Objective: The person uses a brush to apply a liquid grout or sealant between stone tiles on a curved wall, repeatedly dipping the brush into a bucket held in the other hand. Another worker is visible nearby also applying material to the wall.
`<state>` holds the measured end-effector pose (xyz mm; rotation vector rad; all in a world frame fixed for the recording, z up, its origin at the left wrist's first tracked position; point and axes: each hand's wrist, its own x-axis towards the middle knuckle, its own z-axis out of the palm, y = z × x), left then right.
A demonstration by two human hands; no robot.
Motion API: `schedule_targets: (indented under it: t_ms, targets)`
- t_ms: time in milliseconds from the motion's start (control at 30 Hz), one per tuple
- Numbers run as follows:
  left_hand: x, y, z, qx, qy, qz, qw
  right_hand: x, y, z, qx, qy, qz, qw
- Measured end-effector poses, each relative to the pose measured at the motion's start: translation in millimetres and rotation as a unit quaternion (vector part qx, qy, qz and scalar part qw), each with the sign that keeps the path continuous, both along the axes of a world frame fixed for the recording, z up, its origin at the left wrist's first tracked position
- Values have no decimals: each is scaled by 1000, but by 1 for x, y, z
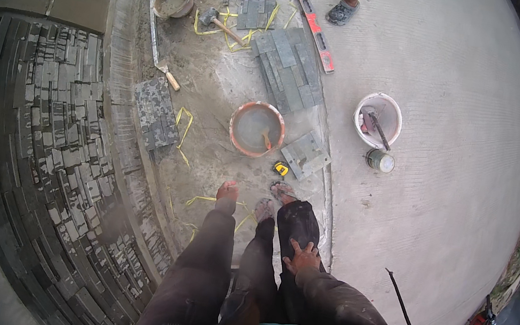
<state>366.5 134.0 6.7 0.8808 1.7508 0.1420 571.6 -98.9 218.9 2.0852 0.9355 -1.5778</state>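
My left hand (227, 191) hangs low over the stained ground, its fingers curled in; what they hold, if anything, is hidden. My right hand (304, 256) lies on my right knee with fingers spread and nothing in it. Beyond my left hand stands an orange-rimmed basin (232, 133) of grey water, a brush (266, 139) leaning inside it. A yellow tape measure (281, 168) lies just past my feet, beside a grey stone panel (305, 156). Yellow strapping (201, 199) runs across the ground around my left hand.
Stacked stone cladding (73, 169) covers the left side. Farther off are stone panels (289, 70), a mallet (210, 17), a trowel (170, 77), a mortar bucket (172, 9) and a red level (315, 27). A white bucket (397, 109) and a can (380, 160) stand right. Another person's feet (342, 13) show ahead.
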Motion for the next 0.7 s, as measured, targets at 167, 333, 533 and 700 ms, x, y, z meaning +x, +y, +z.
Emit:
schedule_targets:
  t_ms: [167, 333, 533, 700]
  targets:
    - [-61, -114, 98, -48, -28, -246, 968, 57, -27, 36, 72, 8, -41, 997]
    - [-17, -137, 212, -117, 123, -559, 812, 174, -107, 58, 92, -27, -133, 986]
    - [107, -183, 252, -39, 151, -436, 886, 326, -247, 51, 87, -18, -229, 969]
    - [294, -183, 260, 84, 197, -243, 946, 482, -315, 61, 85, 150, -241, 955]
